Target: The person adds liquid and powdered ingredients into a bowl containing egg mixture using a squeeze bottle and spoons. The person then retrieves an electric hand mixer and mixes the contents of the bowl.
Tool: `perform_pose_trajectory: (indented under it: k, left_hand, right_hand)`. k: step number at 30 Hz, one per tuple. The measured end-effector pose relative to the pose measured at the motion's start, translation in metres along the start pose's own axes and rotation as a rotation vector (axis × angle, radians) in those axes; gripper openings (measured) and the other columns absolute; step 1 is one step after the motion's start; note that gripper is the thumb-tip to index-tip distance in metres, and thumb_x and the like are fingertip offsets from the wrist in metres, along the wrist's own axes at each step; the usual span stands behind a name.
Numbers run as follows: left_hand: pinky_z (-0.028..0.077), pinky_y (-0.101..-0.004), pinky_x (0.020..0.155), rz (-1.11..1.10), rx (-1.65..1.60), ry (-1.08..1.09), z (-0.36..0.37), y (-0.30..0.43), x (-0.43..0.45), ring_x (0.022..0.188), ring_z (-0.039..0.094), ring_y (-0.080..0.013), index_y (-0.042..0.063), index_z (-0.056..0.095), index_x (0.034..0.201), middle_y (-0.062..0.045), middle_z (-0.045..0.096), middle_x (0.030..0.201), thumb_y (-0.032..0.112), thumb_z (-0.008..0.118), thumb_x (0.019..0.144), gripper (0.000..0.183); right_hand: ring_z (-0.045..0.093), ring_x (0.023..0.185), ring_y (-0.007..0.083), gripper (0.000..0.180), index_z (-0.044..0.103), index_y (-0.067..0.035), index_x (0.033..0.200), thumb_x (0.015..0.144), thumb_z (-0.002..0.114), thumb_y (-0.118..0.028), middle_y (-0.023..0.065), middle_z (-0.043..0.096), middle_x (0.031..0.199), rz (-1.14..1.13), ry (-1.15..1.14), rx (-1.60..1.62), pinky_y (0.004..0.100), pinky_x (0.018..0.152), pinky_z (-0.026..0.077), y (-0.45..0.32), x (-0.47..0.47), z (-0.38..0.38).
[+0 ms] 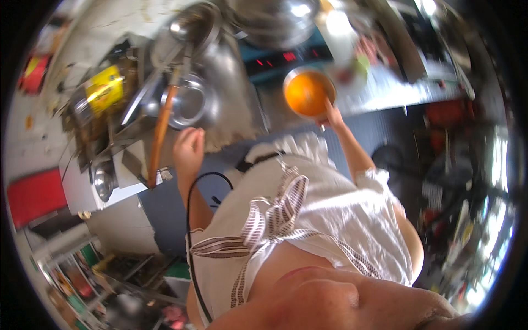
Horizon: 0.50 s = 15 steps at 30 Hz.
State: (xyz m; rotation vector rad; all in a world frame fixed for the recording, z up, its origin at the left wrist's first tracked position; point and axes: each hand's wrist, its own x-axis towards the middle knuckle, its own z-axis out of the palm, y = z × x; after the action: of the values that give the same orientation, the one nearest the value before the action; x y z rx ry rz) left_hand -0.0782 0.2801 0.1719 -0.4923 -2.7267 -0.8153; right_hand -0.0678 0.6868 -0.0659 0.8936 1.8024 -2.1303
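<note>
A round metal bowl [290, 73] of orange liquid [307, 91] is in my right hand [332, 117], gripped by its near right rim, with a thumb over the edge. It is held above the front of the metal counter, below the cooker panel. My left hand [189, 146] is at the counter's front edge with its fingers curled together, and nothing shows in it. Just beyond that hand sits a shiny metal bowl [187, 101]. A long wooden handle [161, 136] slants past on its left, over the counter edge.
A large metal wok [272, 22] stands behind the cooker panel [288, 60], which has lit red marks. Several metal ladles and strainers [194, 24] crowd the back left, near a yellow packet [105, 88]. A black cable [189, 214] hangs beside my left arm.
</note>
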Motion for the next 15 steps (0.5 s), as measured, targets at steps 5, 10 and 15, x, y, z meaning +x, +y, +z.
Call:
perform_pose_trajectory:
  k: [5, 10, 15]
  left_hand:
    - [0.044, -0.0292, 0.068, -0.048, 0.013, -0.156, 0.021, -0.014, 0.002, 0.075, 0.057, -0.0246, -0.002, 0.061, 0.085, -0.012, 0.059, 0.083, 0.013, 0.056, 0.079, 0.016]
    - [0.044, -0.0298, 0.069, -0.041, 0.039, -0.249, 0.038, -0.01, 0.004, 0.076, 0.057, -0.0247, 0.0, 0.062, 0.085, -0.011, 0.059, 0.084, 0.015, 0.055, 0.079, 0.018]
    - [0.043, -0.0323, 0.07, -0.056, 0.007, -0.341, 0.048, 0.001, 0.01, 0.077, 0.056, -0.0266, 0.002, 0.063, 0.083, -0.011, 0.059, 0.083, 0.017, 0.054, 0.078, 0.017]
  right_hand:
    - [0.061, 0.051, 0.0264, 0.058, 0.035, -0.001, 0.113, 0.082, 0.034, -0.051, 0.0199, 0.059, 0.069, 0.162, 0.082, -0.003, 0.0292, 0.04, 0.049, -0.018, -0.008, 0.015]
    - [0.061, 0.051, 0.0254, 0.055, 0.039, -0.001, 0.112, 0.084, 0.031, -0.048, 0.0188, 0.06, 0.07, 0.173, 0.058, -0.063, 0.0289, 0.042, 0.05, -0.021, -0.019, 0.013]
    - [0.061, 0.05, 0.0249, 0.053, 0.038, -0.001, 0.113, 0.085, 0.031, -0.045, 0.0186, 0.06, 0.072, 0.152, 0.078, -0.068, 0.029, 0.042, 0.05, -0.024, -0.029, 0.016]
